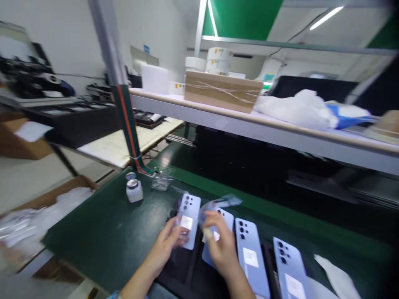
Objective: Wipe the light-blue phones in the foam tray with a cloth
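Green mat; hands blurred over phones.

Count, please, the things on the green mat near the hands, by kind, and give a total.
Light blue phones: 4 (first, second, third, fourth)
Small white bottle: 1
Clear plastic film pieces: 2 (one on the mat, one above the right hand)
Total: 7
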Demonstrator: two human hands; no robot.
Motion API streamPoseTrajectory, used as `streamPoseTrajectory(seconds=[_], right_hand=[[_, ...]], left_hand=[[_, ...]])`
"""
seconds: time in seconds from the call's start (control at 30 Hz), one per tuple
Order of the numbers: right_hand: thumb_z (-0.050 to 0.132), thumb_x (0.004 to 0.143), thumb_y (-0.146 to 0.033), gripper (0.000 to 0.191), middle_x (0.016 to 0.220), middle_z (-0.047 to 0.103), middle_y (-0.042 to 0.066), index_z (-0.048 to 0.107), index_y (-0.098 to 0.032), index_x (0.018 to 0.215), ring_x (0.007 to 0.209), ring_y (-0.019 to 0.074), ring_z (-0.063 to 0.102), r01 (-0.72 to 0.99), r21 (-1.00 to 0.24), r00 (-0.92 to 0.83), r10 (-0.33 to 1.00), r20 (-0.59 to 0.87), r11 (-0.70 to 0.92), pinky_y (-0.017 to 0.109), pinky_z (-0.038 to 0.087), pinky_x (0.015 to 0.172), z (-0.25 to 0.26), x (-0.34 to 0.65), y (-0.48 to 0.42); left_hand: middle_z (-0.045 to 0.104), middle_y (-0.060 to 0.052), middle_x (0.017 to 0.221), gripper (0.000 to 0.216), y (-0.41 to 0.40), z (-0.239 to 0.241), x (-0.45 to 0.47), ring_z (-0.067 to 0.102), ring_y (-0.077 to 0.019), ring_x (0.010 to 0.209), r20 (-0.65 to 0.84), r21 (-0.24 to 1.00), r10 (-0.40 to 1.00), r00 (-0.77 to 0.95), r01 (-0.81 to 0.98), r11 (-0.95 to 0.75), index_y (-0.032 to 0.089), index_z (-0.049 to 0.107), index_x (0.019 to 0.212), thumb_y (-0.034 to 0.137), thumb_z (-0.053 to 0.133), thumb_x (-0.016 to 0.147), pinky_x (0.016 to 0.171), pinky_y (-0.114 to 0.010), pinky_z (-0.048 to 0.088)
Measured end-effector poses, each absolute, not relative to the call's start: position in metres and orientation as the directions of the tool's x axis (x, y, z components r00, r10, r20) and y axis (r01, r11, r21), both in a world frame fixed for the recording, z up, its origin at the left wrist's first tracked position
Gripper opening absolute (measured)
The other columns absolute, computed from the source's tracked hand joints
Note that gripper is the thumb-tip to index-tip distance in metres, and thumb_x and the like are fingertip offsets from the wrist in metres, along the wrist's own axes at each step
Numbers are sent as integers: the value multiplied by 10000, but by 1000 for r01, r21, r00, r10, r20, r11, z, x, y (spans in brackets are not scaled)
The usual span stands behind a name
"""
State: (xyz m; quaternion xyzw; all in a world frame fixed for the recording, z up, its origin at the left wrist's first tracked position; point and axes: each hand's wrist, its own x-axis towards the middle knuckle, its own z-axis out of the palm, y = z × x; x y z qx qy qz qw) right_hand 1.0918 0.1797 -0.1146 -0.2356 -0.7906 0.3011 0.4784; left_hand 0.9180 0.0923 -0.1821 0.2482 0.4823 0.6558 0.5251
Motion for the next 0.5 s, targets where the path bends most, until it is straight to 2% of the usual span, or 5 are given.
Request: streamPoseTrajectory(seconds=[0.07, 0.13, 0.2, 0.3, 0.5], right_hand=[[552, 876, -162, 167, 1070, 686, 54, 667, -264, 943, 1182, 267, 573, 41, -707, -799, 448, 401, 706, 507, 427, 1062, -120, 1072, 154], [604, 875, -222, 148, 1162, 688, 54, 694, -283, 977, 1225, 281, 561, 21, -729, -866, 377, 328, 684, 491, 441, 1063, -126, 1071, 148], [605, 899, -341, 148, 1134, 702, 68, 713, -287, 984, 1114, 279, 636, 50, -768, -776, 509, 372, 638, 437, 513, 982, -135, 1082, 163], [607, 887, -474, 259, 1025, 729, 78, 734, -263, 966, 954, 268, 700, 199, -813, -659, 689, 303, 547, 331, 579, 828, -145, 1098, 198], [561, 866, -590, 398, 877, 738, 76, 741, -236, 858, 781, 241, 708, 281, -766, -641, 707, 299, 579, 280, 581, 712, -148, 1092, 200]], left_hand=[[708, -137, 1120, 555, 88, -175, 923, 642, -306, 1089, -145, 906, 923, -357, -422, -21, 189, 705, 1112, 584, 788, 731, 970, -405, 488], [715, -128, 1098, 546, 84, -172, 926, 650, -303, 1067, -131, 911, 882, -453, -405, -73, 198, 730, 1001, 611, 824, 656, 941, -381, 503], [738, -135, 917, 635, 78, -169, 923, 706, -303, 800, -142, 904, 855, -499, -418, -94, 187, 708, 1005, 672, 808, 607, 719, -402, 565], [691, -105, 636, 718, 53, -161, 902, 622, -264, 446, -170, 900, 820, -546, -425, -97, 155, 658, 1071, 685, 788, 604, 412, -340, 472], [636, 29, 620, 532, -35, -154, 793, 560, -133, 409, -112, 955, 481, -870, -227, -188, 203, 584, 955, 424, 878, 570, 385, -202, 399]])
